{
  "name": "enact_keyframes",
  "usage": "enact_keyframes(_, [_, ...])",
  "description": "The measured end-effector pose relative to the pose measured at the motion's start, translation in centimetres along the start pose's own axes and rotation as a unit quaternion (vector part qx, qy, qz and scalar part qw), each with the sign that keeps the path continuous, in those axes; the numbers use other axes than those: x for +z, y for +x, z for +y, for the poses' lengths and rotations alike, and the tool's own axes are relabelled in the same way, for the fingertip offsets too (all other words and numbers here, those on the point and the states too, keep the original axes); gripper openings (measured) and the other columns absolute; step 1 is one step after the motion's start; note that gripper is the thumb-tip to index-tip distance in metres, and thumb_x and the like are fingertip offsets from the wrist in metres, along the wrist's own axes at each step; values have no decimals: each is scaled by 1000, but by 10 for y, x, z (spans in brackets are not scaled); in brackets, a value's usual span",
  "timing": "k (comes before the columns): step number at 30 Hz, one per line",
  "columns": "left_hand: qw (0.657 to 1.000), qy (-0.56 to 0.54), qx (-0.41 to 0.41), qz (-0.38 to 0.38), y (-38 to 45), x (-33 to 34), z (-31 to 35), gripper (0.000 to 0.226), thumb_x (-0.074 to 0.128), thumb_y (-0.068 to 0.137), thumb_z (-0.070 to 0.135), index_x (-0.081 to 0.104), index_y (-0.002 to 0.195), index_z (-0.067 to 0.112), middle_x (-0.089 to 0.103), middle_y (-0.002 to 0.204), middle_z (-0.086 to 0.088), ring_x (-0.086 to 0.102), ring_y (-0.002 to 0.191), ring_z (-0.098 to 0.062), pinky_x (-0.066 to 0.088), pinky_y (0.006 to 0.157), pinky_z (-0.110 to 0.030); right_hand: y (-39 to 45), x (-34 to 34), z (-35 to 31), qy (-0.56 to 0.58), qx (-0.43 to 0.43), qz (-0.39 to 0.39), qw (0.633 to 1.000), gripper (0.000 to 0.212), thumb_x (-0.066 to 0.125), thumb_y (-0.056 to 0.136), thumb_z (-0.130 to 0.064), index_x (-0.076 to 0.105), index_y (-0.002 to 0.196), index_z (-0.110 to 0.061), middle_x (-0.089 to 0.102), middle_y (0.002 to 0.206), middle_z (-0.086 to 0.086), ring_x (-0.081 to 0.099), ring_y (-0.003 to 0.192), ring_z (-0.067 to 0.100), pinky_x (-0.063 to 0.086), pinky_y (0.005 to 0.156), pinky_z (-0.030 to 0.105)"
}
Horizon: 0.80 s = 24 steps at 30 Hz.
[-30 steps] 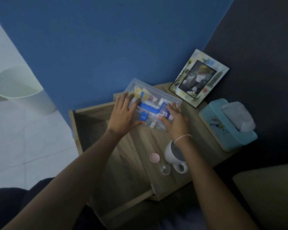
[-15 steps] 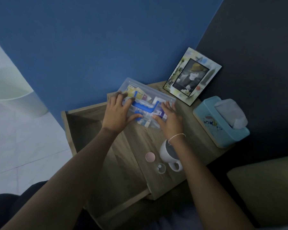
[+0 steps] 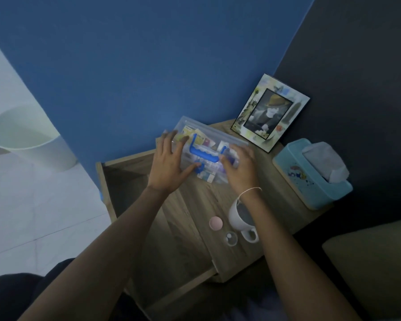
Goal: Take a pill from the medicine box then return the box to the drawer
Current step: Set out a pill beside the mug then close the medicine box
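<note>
A clear plastic medicine box (image 3: pixel 206 144) with a blue handle and blue front latch sits at the back of the wooden nightstand top (image 3: pixel 218 200), lid down. My left hand (image 3: pixel 169 163) lies on the box's left side, thumb by the blue latch. My right hand (image 3: pixel 241 167) presses on its right side, fingers spread over the lid. The open drawer (image 3: pixel 130 181) stands pulled out to the left, its inside dark. A small clear cup (image 3: pixel 231 238) near the front holds what looks like a white pill.
A white mug (image 3: pixel 240 218) stands under my right wrist, a pink round lid (image 3: pixel 215 222) beside it. A teal tissue box (image 3: pixel 310 177) sits at the right, a picture frame (image 3: pixel 270 112) leans at the back. A white bin (image 3: pixel 30 137) stands on the floor, left.
Both hands have stayed on the box with only small finger shifts; the view itself has drifted slightly.
</note>
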<state>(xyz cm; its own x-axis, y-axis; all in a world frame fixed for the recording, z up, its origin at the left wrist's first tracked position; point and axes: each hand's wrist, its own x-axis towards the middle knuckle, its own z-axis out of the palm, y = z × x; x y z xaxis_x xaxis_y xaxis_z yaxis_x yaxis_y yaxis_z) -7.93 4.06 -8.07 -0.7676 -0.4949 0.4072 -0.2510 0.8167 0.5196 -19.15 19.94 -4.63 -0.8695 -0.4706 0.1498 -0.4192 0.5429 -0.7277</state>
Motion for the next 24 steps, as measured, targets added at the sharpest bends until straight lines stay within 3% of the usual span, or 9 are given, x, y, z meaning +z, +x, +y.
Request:
enact_keyframes(4, [968,-174,-183,9,16,1,3,83,65,82,49,28,144,8,17,154,-22,16,145,-33,17,117,-38,23,-2,-6,75,136,48,987,60,68,84,-30,44,136,-12,48,139,15,47,127,29,39,105,34])
enact_keyframes(7, [940,-223,-256,-21,32,2,3,81,59,87,47,22,146,6,26,152,-19,24,142,-31,23,116,-40,30,-1,-8,200,262,5,944,65,71,82,-26,39,137,-13,54,134,13,59,115,30,52,96,45])
enact_keyframes(9, [933,-220,-283,-45,38,2,5,78,58,88,47,24,145,7,34,148,-19,31,138,-32,28,113,-41,31,0,-9,239,300,-1,924,65,71,82,-22,40,138,-12,56,131,15,61,111,30,54,92,47])
enact_keyframes(11, [932,-212,-289,-57,40,1,6,74,59,88,45,28,144,6,40,143,-20,38,132,-33,32,111,-43,32,1,-10,245,307,8,920,62,71,82,-20,43,136,-10,58,129,15,63,109,30,54,92,47])
enact_keyframes(14, [933,-208,-285,-67,40,-9,8,67,62,87,39,36,138,3,49,135,-21,47,124,-35,38,106,-44,28,0,-14,242,314,-2,918,55,72,82,-22,51,131,-9,65,117,11,67,88,21,59,72,36])
enact_keyframes(18, [942,-189,-271,-61,34,-33,6,62,64,86,40,43,131,1,54,130,-21,49,123,-35,39,99,-37,17,-3,-24,232,308,-15,923,56,73,80,-25,53,130,-8,65,121,13,67,100,28,57,86,44])
enact_keyframes(20, [946,-178,-265,-58,31,-49,4,66,63,87,42,41,134,2,53,132,-20,47,125,-34,38,99,-35,11,-5,-36,245,296,-21,923,54,73,80,-24,55,129,-9,66,120,14,68,99,29,58,86,47])
enact_keyframes(24, [955,-163,-247,-32,28,-83,-4,56,62,88,40,46,128,5,59,126,-18,53,119,-34,39,91,-32,-4,-5,-61,267,241,-16,933,45,72,80,-19,60,122,-10,70,112,11,70,94,27,58,75,35])
